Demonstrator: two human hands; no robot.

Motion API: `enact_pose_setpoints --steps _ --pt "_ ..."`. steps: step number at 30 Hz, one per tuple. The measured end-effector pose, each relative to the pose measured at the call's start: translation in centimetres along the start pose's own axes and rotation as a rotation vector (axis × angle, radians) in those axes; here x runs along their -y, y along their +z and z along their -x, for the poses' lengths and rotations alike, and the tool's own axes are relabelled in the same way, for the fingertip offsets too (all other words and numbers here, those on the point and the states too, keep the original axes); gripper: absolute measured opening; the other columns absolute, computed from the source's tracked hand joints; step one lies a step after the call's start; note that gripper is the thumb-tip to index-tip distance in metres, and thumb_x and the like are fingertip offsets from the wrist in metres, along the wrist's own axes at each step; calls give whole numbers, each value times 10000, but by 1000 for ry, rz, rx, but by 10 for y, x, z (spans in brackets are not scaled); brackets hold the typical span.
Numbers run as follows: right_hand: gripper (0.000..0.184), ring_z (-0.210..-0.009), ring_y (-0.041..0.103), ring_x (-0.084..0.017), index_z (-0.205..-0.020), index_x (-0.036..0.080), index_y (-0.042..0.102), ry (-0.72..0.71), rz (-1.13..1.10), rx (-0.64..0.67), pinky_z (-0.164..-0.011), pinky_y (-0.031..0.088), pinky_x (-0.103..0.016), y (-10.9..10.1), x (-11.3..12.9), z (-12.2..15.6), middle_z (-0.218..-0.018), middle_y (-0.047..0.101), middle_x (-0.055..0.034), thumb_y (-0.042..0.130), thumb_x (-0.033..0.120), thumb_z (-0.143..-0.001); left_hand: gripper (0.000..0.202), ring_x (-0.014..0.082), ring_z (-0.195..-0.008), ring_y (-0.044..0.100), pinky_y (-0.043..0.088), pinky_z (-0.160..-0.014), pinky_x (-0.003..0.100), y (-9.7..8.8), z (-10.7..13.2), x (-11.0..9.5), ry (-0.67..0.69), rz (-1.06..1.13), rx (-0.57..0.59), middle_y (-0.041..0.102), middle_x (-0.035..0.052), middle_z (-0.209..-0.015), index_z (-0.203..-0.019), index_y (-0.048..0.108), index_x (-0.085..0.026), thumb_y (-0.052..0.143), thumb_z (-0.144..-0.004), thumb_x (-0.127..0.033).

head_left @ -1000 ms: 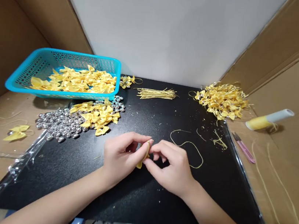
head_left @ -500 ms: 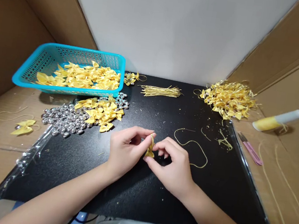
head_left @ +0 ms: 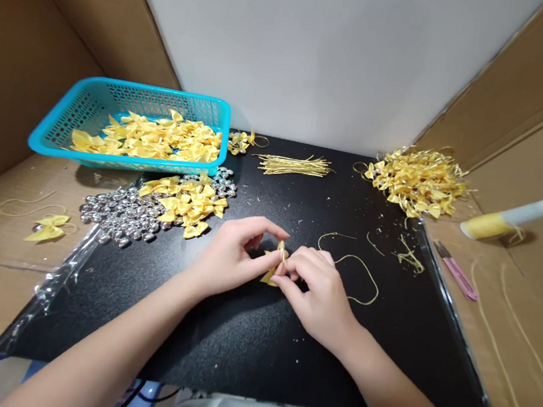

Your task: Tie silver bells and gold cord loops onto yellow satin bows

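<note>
Over the middle of the black table, my left hand and my right hand meet at a yellow ribbon bow. Thumb and forefinger of the left hand pinch a loop of gold cord at the bow's upper side. The right fingertips are closed together at the same spot, on the cord. Fingers partly cover the bow, so the exact grip and any bead on it cannot be made out. To the right of the hands lies a loose length of gold cord.
Yellow bows fill a blue basket; more bows lie before it beside silver beads. Cut gold cords lie at the back. A pile of finished-looking bows, a pink-handled cutter and a cord roll are at right.
The bow has turned from upright between the fingers to lower and behind them. My fingertips have come closer together, and a cord loop now shows between them.
</note>
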State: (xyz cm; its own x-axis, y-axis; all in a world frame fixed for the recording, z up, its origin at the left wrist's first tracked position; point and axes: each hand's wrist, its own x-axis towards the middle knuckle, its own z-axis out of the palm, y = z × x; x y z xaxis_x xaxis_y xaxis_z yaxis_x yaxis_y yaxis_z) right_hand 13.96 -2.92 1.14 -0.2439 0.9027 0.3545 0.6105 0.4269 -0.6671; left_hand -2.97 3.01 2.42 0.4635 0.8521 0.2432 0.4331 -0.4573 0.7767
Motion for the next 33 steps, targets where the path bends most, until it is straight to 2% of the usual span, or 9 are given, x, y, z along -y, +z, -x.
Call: enact_pose_setpoints --steps 3,5,9,13,17,23,28,30,33 --pt "173 -714 523 -132 -754 185 566 -82 10 33 -732 314 -300 -8 -3 -2 -729 599 19 590 216 -922 164 105 -591 496 372 -547 204 -14 -7 5 -58 27 311 628 -10 -687 -809 684 -160 612 -837 -304" --pt "190 -716 515 -133 -763 186 564 -115 6 43 -729 310 -301 -11 -5 -2 -734 600 15 574 255 -940 263 105 -598 487 361 -558 205 -17 -9 6 -54 79 437 595 -15 -656 -727 635 -149 552 -884 -343" --pt "203 -714 494 -132 -773 183 566 -164 -7 59 -720 297 -301 -14 -6 -2 -736 595 11 554 272 -955 312 104 -616 461 348 -584 210 -17 -9 7 5 195 574 555 -24 -650 -741 598 -137 486 -928 -360" --pt "201 -713 480 -131 -776 181 572 -190 2 90 -726 287 -306 -16 -6 -2 -739 596 12 547 262 -959 320 107 -628 452 339 -596 220 -13 -9 9 1 245 646 531 -22 -649 -722 577 -134 468 -932 -349" --pt "193 -709 475 -131 -787 181 569 -216 41 104 -728 277 -311 -17 -5 -2 -745 600 13 543 261 -961 262 102 -621 423 321 -584 218 -9 -7 12 -20 284 668 501 -29 -631 -674 548 -139 500 -884 -288" --pt "165 -703 474 -138 -799 175 546 -214 111 106 -722 272 -313 -17 -4 -2 -757 593 4 528 208 -960 219 91 -576 385 289 -539 210 -6 -5 11 -98 288 507 468 -44 -569 -624 544 -141 553 -803 -266" --pt "164 -703 488 -141 -798 179 535 -228 121 93 -719 285 -316 -16 -5 -2 -760 600 3 517 196 -961 180 86 -560 395 291 -535 211 -6 -6 7 -95 252 445 479 -44 -551 -594 555 -138 538 -758 -209" --pt "153 -700 496 -139 -795 184 536 -222 108 56 -720 296 -318 -15 -6 -2 -750 599 9 537 185 -949 174 85 -552 391 285 -526 209 -6 -6 6 -116 272 431 477 -47 -543 -591 558 -138 541 -749 -209" --pt "102 -692 513 -133 -825 192 553 -177 59 -92 -721 330 -314 -12 -5 0 -734 594 17 624 190 -898 190 83 -545 386 280 -520 208 -5 -5 5 -160 328 404 483 -46 -539 -588 557 -138 541 -756 -224"
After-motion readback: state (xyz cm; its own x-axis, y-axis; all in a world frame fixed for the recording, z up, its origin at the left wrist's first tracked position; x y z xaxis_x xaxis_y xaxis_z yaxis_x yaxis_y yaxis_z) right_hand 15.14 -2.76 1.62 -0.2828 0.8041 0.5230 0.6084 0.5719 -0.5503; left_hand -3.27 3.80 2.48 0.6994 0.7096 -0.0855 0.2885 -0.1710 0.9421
